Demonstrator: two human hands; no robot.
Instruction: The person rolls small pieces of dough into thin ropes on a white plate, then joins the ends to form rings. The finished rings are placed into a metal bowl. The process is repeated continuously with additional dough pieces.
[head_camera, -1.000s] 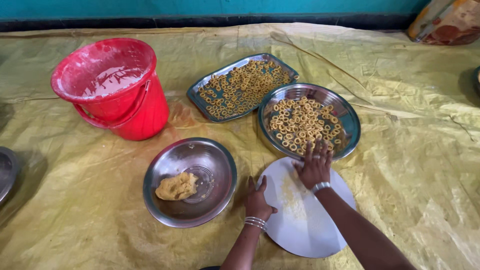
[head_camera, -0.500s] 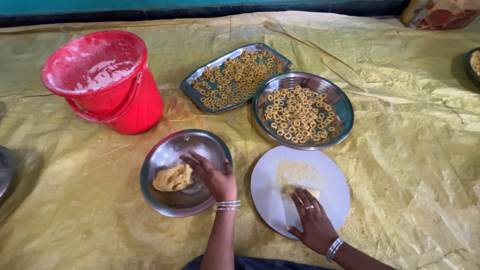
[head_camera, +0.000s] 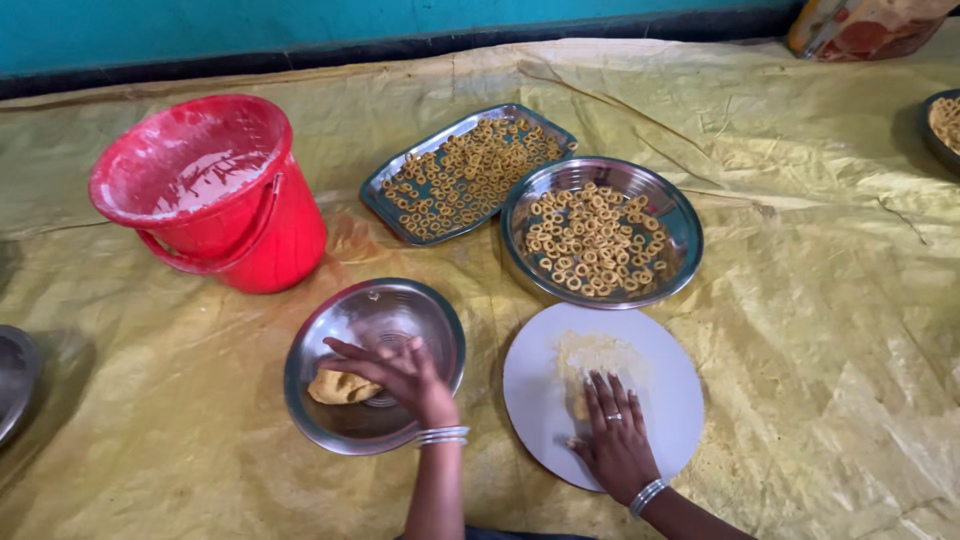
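**Hands at dough bowl and white board**

Left hand (head_camera: 405, 375) reaches into steel bowl (head_camera: 335, 425), fingers loosely curled beside dough lump (head_camera: 338, 388); grip unclear. Right hand (head_camera: 612, 440) flat, fingers spread, on round white board (head_camera: 660, 385). Ring-filled round tray (head_camera: 600, 235) just beyond; red bucket (head_camera: 215, 195) far left.

Bowl (head_camera: 440, 330) left of round board (head_camera: 660, 400); dough lump (head_camera: 340, 388) in bowl. Behind the board: round tray (head_camera: 680, 215), rectangular tray (head_camera: 385, 190) to its left. Bucket (head_camera: 215, 200) far left.

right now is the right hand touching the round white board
Touching: the head view shows the right hand lying flat, palm down, on the round white board.
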